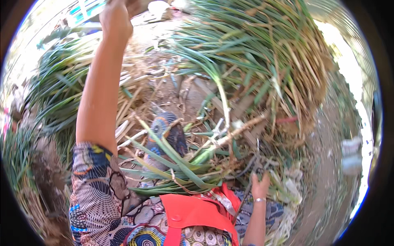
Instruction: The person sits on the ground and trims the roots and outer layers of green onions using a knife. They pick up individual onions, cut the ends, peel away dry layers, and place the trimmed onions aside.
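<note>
My left arm stretches far forward, with my left hand (pixel 117 16) at the top edge, blurred and partly cut off. Whether its fingers hold anything does not show. Low on the right, my right hand (pixel 260 186) is closed around a thin dark tool (pixel 248 166), whose exact kind I cannot make out. A large green onion (pixel 205 153) lies across my lap, its brownish root end toward the upper right and its long leaves spread to the left. Another green onion (pixel 223 96) with a white stem lies just beyond it.
A big heap of green onions (pixel 246 37) rises at the far right, roots outward. More green onions (pixel 61 78) are piled on the left, and another bunch (pixel 18 164) sits at the left rim. Leaf scraps and pale peelings (pixel 291 192) litter the soil near my right hand.
</note>
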A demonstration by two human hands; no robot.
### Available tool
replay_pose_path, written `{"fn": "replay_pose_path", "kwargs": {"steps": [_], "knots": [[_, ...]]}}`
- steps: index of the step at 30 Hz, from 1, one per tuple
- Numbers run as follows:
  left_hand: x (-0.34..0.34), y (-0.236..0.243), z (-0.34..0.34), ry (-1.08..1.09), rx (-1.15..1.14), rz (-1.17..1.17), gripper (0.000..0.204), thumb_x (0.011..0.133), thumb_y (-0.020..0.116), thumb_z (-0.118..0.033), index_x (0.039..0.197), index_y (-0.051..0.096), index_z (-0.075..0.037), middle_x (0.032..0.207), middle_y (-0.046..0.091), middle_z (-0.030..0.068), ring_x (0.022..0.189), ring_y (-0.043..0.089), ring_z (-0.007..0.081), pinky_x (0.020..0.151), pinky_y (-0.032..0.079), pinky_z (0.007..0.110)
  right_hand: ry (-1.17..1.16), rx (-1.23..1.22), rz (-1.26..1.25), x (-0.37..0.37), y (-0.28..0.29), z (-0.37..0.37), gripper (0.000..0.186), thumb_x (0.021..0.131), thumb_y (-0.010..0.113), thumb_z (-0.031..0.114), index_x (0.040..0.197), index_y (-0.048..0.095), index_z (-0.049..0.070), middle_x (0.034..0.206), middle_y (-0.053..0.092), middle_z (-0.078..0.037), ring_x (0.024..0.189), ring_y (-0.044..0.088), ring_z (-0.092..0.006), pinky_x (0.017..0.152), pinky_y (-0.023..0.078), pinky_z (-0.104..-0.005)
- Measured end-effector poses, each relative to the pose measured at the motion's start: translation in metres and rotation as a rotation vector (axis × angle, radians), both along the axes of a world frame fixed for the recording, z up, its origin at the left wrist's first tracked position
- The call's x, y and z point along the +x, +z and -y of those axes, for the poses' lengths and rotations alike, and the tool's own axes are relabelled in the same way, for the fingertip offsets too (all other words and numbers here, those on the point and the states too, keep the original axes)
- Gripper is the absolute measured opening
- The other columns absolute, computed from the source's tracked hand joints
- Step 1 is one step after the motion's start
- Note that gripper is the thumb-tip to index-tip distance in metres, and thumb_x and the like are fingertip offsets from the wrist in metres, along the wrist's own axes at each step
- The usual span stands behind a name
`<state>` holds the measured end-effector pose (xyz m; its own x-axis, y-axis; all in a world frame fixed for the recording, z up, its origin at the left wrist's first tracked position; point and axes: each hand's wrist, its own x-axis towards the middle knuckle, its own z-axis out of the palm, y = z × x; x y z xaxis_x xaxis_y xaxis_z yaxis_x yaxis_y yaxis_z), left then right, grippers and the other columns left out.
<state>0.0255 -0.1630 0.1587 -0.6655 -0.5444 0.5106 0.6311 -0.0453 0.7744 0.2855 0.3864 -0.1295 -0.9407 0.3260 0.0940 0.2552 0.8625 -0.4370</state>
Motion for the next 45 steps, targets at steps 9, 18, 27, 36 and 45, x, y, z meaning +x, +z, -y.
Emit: {"fn": "replay_pose_path", "kwargs": {"steps": [9, 18, 27, 36, 45], "knots": [[0.107, -0.230, -0.243, -0.813, -1.254, 0.882, 0.027, 0.085, 0.062, -0.024, 0.102, 0.067, -0.004, 0.088, 0.068, 0.0163, 0.084, 0.067, 0.0286, 0.080, 0.053, 0.042, -0.271, -1.310, 0.182, -0.009, -0.028, 0.016, 0.043, 0.086, 0.070, 0.032, 0.117, 0.055, 0.005, 0.111, 0.062, -0.007, 0.092, 0.062, -0.0221, 0.072, 0.054, -0.0382], [0.141, -0.271, -0.239, -0.643, -1.262, 0.865, 0.034, 0.080, 0.060, -0.018, 0.109, 0.056, 0.000, 0.107, 0.059, 0.0253, 0.096, 0.062, 0.0400, 0.084, 0.051, 0.047, -0.008, -2.001, 0.204, -0.009, -0.028, 0.019, 0.053, 0.083, 0.065, 0.036, 0.127, 0.053, 0.007, 0.119, 0.061, -0.011, 0.109, 0.058, -0.0278, 0.091, 0.046, -0.0485], [0.142, -0.266, -0.233, -0.791, -1.257, 0.955, 0.037, 0.076, 0.064, -0.028, 0.102, 0.064, -0.002, 0.092, 0.068, 0.0197, 0.090, 0.065, 0.0374, 0.081, 0.051, 0.046, 0.120, -2.040, 0.222, 0.020, 0.038, 0.055, 0.053, 0.084, 0.067, 0.031, 0.127, 0.053, 0.004, 0.080, 0.061, -0.006, 0.067, 0.059, -0.0201, 0.068, 0.052, -0.0401], [0.156, -0.255, -0.232, -0.692, -1.186, 0.927, 0.036, 0.076, 0.068, -0.025, 0.102, 0.062, -0.001, 0.094, 0.067, 0.0218, 0.092, 0.064, 0.0376, 0.083, 0.050, 0.044, 0.280, -0.473, 0.230, 0.044, 0.091, 0.110, 0.033, 0.084, 0.065, 0.030, 0.096, 0.058, 0.000, 0.079, 0.064, -0.025, 0.076, 0.063, -0.0435, 0.065, 0.049, -0.0457], [0.161, -0.263, -0.231, -0.623, -1.165, 0.959, 0.039, 0.079, 0.068, -0.026, 0.106, 0.057, -0.001, 0.094, 0.066, 0.0243, 0.093, 0.064, 0.0385, 0.083, 0.049, 0.045, 0.363, -0.247, 0.247, 0.011, 0.081, 0.111, 0.038, 0.084, 0.064, 0.034, 0.092, 0.057, -0.002, 0.080, 0.064, -0.028, 0.076, 0.063, -0.0457, 0.068, 0.050, -0.0511]]}}
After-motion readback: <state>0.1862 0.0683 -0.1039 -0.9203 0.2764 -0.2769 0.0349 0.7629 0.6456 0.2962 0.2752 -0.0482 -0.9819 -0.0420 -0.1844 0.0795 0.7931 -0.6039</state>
